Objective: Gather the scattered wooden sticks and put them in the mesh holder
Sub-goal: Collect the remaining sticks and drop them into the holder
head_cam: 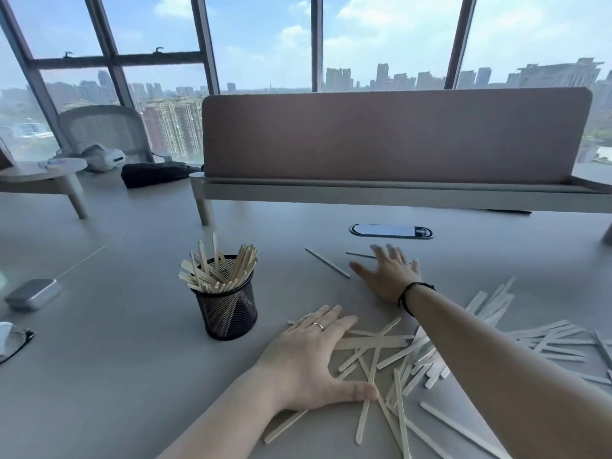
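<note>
Pressing flat, the open left hand (309,361) covers scattered wooden sticks (390,356) on a grey desk (126,342). The right hand (389,276) spreads open, empty, beside the stick-filled mesh holder (228,308), before skyline windows (265,41).

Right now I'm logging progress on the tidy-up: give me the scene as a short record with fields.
holder: black mesh holder, upright, already holds many sticks
loose sticks: pile on the desk, two strays farther back
left hand: flat, open, on the pile's left edge
right hand: open, spread, reaching toward the strays
done: no
</note>
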